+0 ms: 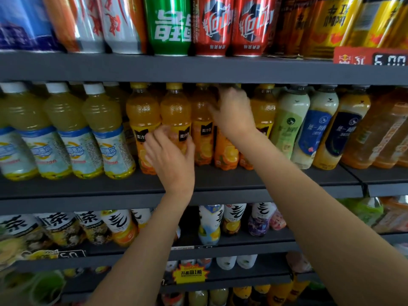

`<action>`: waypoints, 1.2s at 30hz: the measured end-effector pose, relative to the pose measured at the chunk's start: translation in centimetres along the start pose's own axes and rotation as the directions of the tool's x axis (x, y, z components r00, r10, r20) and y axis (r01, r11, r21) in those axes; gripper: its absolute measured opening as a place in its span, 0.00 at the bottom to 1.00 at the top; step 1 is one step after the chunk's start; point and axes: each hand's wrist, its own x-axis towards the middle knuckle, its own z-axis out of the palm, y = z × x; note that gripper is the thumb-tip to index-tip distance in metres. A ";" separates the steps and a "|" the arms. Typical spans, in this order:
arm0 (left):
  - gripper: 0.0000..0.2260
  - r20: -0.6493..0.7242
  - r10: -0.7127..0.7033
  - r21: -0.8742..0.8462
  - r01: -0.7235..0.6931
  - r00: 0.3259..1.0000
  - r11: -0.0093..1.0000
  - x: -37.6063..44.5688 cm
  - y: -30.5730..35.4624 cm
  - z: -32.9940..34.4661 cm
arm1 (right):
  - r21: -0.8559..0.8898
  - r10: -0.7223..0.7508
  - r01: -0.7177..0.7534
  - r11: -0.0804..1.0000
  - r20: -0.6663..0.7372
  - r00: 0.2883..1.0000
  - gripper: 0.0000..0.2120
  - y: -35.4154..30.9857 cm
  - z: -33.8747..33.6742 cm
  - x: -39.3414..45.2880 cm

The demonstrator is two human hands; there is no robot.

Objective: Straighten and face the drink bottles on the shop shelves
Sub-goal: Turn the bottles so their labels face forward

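Note:
Several orange juice bottles [142,115] with yellow caps stand in a row on the middle shelf [88,186]. My left hand [170,155] wraps around the lower body of the second orange bottle [175,111]. My right hand [234,113] is higher up and grips the upper part of another orange bottle [226,153], hiding its neck. One more orange bottle [202,120] stands between my hands and one [263,111] to the right of my right hand.
Pale lemon bottles with white caps [66,129] fill the shelf's left, milk-tea bottles [289,122] its right. Cans [169,25] line the shelf above, with a price tag [371,56]. Sparkling-water bottles [209,224] stand on the shelf below.

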 end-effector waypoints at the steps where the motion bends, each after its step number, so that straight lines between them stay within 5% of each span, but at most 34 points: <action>1: 0.23 0.002 -0.054 0.017 0.053 0.999 0.998 0.4 -0.5 -0.2 | -0.038 0.056 -0.054 0.998 0.040 0.998 0.19 -0.4 0.8 0.6; 6: 0.31 0.150 -0.152 0.159 0.127 0.977 0.979 -0.5 -2.5 0.6 | -0.063 0.227 -0.219 0.974 0.200 0.953 0.34 -1.8 3.8 2.9; 12: 0.31 0.195 -0.140 0.265 0.085 0.971 0.960 -0.8 -3.2 2.1 | -0.076 0.167 -0.153 0.985 0.250 0.954 0.40 -0.5 3.5 2.8; 23: 0.29 0.242 -0.050 0.288 -0.023 0.969 0.957 -0.1 -4.6 1.5 | -0.040 0.102 -0.096 0.995 0.208 0.973 0.37 -0.4 2.7 1.6; 30: 0.30 0.267 -0.056 0.290 -0.024 0.962 0.957 -0.3 -4.1 1.6 | -0.137 0.067 -0.044 0.990 0.169 0.983 0.23 -0.8 2.0 0.7; 36: 0.30 0.323 -0.001 0.285 -0.096 0.946 0.954 0.0 -4.6 1.3 | -0.147 0.072 -0.064 0.987 0.057 0.996 0.32 -1.4 2.2 -0.9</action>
